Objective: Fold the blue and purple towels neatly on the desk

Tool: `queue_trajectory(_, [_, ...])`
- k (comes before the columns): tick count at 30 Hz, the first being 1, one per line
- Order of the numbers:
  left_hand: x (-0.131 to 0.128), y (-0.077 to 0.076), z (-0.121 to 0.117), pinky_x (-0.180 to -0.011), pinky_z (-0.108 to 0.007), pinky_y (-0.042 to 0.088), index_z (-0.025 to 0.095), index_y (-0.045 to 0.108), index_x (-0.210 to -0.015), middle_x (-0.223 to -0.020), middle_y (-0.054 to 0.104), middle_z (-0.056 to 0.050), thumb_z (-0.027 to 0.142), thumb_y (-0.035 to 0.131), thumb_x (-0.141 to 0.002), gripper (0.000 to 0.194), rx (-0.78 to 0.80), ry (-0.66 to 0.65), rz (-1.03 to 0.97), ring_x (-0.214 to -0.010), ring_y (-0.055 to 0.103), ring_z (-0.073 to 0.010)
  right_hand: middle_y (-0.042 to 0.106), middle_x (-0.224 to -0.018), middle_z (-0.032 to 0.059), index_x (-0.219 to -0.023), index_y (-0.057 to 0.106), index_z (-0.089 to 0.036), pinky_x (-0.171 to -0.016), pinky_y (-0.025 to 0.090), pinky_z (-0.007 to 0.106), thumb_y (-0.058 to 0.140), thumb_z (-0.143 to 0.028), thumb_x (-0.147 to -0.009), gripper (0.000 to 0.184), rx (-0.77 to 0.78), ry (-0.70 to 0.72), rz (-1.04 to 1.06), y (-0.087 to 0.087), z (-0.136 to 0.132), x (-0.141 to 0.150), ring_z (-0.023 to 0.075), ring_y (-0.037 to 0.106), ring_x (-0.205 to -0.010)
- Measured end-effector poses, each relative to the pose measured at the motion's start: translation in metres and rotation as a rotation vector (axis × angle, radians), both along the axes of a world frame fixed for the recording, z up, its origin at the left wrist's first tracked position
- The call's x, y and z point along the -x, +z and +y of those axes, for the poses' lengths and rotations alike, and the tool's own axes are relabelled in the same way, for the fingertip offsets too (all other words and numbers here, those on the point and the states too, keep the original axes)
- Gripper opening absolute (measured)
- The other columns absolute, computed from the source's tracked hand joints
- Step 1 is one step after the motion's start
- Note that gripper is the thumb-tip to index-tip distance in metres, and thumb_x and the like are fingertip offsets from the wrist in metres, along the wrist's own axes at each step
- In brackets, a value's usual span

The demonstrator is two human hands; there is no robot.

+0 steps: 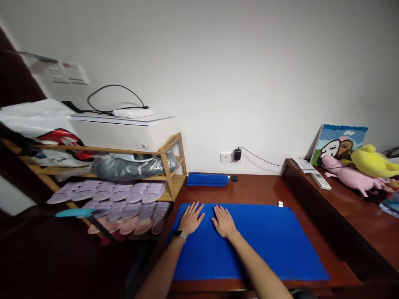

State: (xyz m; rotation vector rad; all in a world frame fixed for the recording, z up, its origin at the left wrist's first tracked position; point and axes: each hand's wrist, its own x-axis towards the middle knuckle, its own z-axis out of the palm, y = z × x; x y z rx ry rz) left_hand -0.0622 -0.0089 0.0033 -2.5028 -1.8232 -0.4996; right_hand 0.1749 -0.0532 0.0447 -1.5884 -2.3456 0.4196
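A blue cloth [274,245] lies spread flat on the brown wooden table, with a small white tag [280,204] at its far right edge. My left hand [190,219], with a watch on the wrist, rests palm down on the cloth near its far left corner, fingers stretched out. To its right, my right hand [224,221] also lies flat on the cloth, fingers extended. Neither hand holds anything. Behind the cloth, by the wall, sits a folded blue cloth [207,180].
Left of the table stands a wooden rack [171,166] with several lilac slippers [121,192] and a white box [121,133] on top. A black plug [237,154] sits in the wall socket. On the raised right surface are plush toys [352,176] and a remote control [321,181].
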Motion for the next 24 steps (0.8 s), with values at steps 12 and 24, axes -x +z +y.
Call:
queue_trajectory(12, [0.005,-0.010,0.008,-0.134,-0.059,0.026,0.037,0.045,-0.167,-0.176,0.040,-0.005,0.059,0.038,-0.110,0.062,0.067,0.007,0.063,-0.164,0.035,-0.0314,0.022,-0.180,0.0062,-0.175,0.023,-0.017,-0.137,0.016,0.052,0.021,-0.052,-0.110,0.074,0.138,-0.549,-0.272,-0.039,-0.007,-0.293,0.0263,0.018,-0.169])
queue_trajectory(24, [-0.002,0.017,0.003,-0.132,-0.062,0.028,0.032,0.046,-0.167,-0.176,0.039,-0.009,0.053,0.039,-0.110,0.061,0.169,0.042,0.132,-0.163,0.036,-0.0328,0.026,-0.180,0.0053,-0.174,0.027,-0.019,-0.135,0.022,0.055,0.016,-0.051,-0.109,0.074,0.100,-0.670,-0.278,-0.052,-0.018,-0.352,0.0284,0.024,-0.167])
